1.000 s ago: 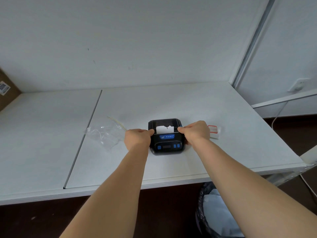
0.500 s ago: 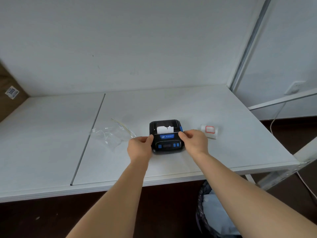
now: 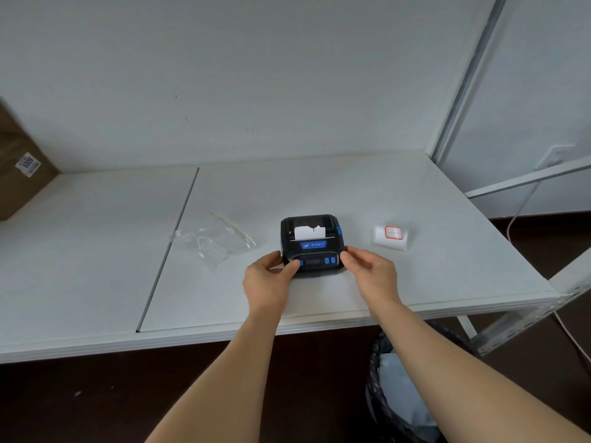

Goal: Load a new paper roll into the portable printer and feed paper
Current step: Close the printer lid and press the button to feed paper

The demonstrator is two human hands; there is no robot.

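A small black portable printer (image 3: 311, 243) with blue buttons lies on the white table (image 3: 399, 193), its lid closed. A short white strip of paper (image 3: 309, 233) sticks out of its slot. My left hand (image 3: 270, 281) grips the printer's near left corner, thumb on the left blue button. My right hand (image 3: 371, 273) touches the near right corner with its fingertips. A white label roll (image 3: 390, 236) with a red-framed label lies on the table to the right of the printer.
An empty clear plastic bag (image 3: 214, 243) lies left of the printer. A brown cardboard box (image 3: 19, 167) stands at the far left. A lined waste bin (image 3: 403, 388) sits under the table's front edge. A metal shelf frame (image 3: 463, 81) rises at the right.
Both hands slid from the printer's lid sides down to its near corners. My left thumb now rests on the left blue button. The view shifted slightly.
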